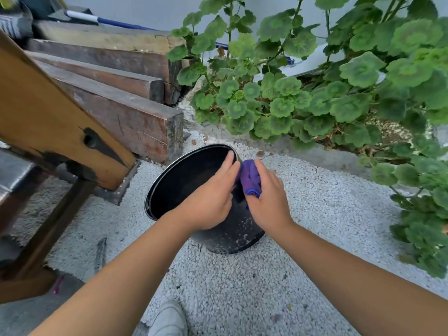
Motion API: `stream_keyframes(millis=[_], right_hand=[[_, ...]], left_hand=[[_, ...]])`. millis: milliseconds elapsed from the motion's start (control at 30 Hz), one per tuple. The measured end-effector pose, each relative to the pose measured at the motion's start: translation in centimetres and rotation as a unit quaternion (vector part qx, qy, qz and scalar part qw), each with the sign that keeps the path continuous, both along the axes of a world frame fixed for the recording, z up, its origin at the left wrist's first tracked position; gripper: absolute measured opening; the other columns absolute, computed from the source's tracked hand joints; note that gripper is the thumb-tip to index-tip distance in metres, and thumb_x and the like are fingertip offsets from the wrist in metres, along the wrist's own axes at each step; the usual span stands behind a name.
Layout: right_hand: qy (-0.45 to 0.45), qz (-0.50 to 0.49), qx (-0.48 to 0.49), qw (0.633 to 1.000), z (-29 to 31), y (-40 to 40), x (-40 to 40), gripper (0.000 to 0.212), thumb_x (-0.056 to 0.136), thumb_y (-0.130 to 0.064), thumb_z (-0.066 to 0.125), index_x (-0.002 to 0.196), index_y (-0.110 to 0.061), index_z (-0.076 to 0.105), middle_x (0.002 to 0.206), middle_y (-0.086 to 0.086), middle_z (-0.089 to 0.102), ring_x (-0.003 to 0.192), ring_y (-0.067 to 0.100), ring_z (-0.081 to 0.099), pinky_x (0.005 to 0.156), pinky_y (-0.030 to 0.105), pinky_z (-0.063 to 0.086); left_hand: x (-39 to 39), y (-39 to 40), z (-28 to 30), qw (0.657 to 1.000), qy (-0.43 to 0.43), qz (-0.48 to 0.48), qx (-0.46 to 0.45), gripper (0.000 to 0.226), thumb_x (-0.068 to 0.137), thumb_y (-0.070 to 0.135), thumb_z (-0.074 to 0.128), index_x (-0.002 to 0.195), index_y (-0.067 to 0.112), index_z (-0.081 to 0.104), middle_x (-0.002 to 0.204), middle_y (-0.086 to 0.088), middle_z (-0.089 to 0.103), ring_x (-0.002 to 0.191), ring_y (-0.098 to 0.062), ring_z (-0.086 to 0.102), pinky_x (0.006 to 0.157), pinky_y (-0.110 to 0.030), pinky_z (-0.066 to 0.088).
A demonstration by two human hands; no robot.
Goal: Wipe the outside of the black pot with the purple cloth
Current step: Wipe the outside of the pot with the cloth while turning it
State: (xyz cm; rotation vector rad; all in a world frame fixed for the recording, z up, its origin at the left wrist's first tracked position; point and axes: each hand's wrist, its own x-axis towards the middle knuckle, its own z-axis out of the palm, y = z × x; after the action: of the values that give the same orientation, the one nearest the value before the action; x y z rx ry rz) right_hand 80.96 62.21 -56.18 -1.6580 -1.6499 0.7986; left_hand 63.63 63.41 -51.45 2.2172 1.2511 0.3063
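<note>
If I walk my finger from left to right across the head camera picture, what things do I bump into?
Slanted orange-brown wooden beam → dark stacked timber planks → round black plastic pot → crumpled purple cloth → green round-leaved plant.

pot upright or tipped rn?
Tipped. The black pot leans left on the gravel, with its dark inside visible. The left hand holds the rim; the right hand presses the purple cloth against its outside.
</note>
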Motion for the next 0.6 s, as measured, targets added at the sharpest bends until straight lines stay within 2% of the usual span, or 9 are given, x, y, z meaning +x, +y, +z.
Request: stream_keyframes(millis=[33, 67, 167, 233, 333, 400, 500, 567, 600], right_hand=[[-0.001, 0.000, 0.007, 1.000, 0.0, 0.2, -0.1, 0.067, 0.091, -0.012, 0.058, 0.151, -0.019, 0.029, 0.145, 0.003, 0.046, 0.131, 0.021, 0.037, 0.108, 0.035, 0.033], [0.005, 0.006, 0.012, 1.000, 0.0, 0.3, -0.5, 0.066, 0.092, -0.012, 0.056, 0.152, -0.018, 0.028, 0.148, 0.004, 0.042, 0.136, 0.019, 0.033, 0.112, 0.038, 0.031], [0.018, 0.029, 0.020, 0.999, 0.1, -0.4, -3.4, 0.066, 0.096, -0.013, 0.050, 0.155, -0.019, 0.020, 0.163, 0.006, 0.018, 0.148, 0.014, 0.010, 0.119, 0.035, 0.016], [0.011, 0.026, 0.043, 0.999, -0.2, -0.9, -5.7, 0.068, 0.094, -0.004, 0.048, 0.154, -0.014, 0.019, 0.163, 0.014, 0.010, 0.149, 0.021, 0.001, 0.121, 0.042, 0.010], [-0.012, 0.019, 0.068, 0.997, -0.9, -0.9, -7.6, 0.071, 0.088, 0.009, 0.050, 0.152, -0.010, 0.026, 0.161, 0.019, 0.016, 0.149, 0.029, 0.006, 0.120, 0.048, 0.012], [-0.023, 0.015, 0.064, 0.998, -1.8, -0.8, -7.5, 0.071, 0.087, 0.011, 0.053, 0.151, -0.010, 0.030, 0.160, 0.018, 0.018, 0.149, 0.033, 0.009, 0.120, 0.047, 0.013], [-0.026, -0.014, 0.024, 0.999, -3.6, -1.1, -6.6, 0.072, 0.090, 0.008, 0.055, 0.152, -0.016, 0.029, 0.162, 0.011, 0.017, 0.150, 0.026, 0.007, 0.120, 0.037, 0.012], [-0.033, -0.047, -0.011, 0.998, -5.0, -1.4, -5.4, 0.071, 0.092, 0.003, 0.053, 0.153, -0.022, 0.027, 0.163, 0.004, 0.014, 0.150, 0.021, 0.005, 0.117, 0.031, 0.010], [-0.032, -0.066, -0.037, 0.997, -5.7, -1.7, -4.7, 0.071, 0.093, 0.002, 0.052, 0.153, -0.024, 0.026, 0.163, 0.003, 0.014, 0.150, 0.020, 0.005, 0.118, 0.032, 0.012]], left_hand=[[-0.1, 0.2, -0.2, 0.998, 0.027, -0.018, 0.054, 0.069, 0.094, 0.010, 0.034, 0.156, 0.015, 0.004, 0.164, -0.005, -0.009, 0.150, -0.016, 0.010, 0.115, -0.031, 0.032], [-0.4, 0.4, -0.3, 0.992, 0.059, -0.034, 0.108, 0.068, 0.092, 0.013, 0.029, 0.156, 0.013, 0.004, 0.163, -0.003, -0.014, 0.152, -0.019, 0.000, 0.119, -0.039, 0.026], [-1.7, 1.3, 0.0, 0.984, 0.109, -0.046, 0.136, 0.068, 0.087, 0.017, 0.027, 0.154, 0.007, 0.019, 0.163, -0.005, 0.002, 0.152, -0.025, 0.005, 0.118, -0.049, 0.025], [-2.9, 2.0, 0.3, 0.985, 0.111, -0.037, 0.127, 0.067, 0.087, 0.021, 0.031, 0.152, 0.004, 0.027, 0.163, -0.009, 0.014, 0.151, -0.026, 0.014, 0.118, -0.048, 0.026], [-4.8, 2.8, 0.7, 0.985, 0.117, -0.013, 0.130, 0.066, 0.088, 0.022, 0.040, 0.150, 0.000, 0.030, 0.162, -0.012, 0.020, 0.150, -0.025, 0.020, 0.119, -0.043, 0.026], [-5.9, 3.1, 0.8, 0.984, 0.121, 0.001, 0.133, 0.065, 0.090, 0.020, 0.045, 0.150, 0.000, 0.029, 0.162, -0.011, 0.019, 0.149, -0.023, 0.022, 0.119, -0.037, 0.024], [-6.8, 3.2, 0.5, 0.977, 0.139, -0.002, 0.161, 0.068, 0.092, 0.025, 0.051, 0.150, -0.001, 0.029, 0.161, -0.013, 0.022, 0.149, -0.023, 0.015, 0.118, -0.028, 0.013], [-6.9, 3.2, 0.3, 0.972, 0.155, -0.006, 0.174, 0.070, 0.093, 0.031, 0.051, 0.150, -0.001, 0.028, 0.161, -0.013, 0.021, 0.150, -0.023, 0.011, 0.119, -0.026, 0.010], [-6.9, 3.2, 0.3, 0.971, 0.161, -0.005, 0.175, 0.070, 0.093, 0.032, 0.050, 0.151, -0.001, 0.028, 0.161, -0.013, 0.021, 0.150, -0.023, 0.011, 0.119, -0.028, 0.012]])
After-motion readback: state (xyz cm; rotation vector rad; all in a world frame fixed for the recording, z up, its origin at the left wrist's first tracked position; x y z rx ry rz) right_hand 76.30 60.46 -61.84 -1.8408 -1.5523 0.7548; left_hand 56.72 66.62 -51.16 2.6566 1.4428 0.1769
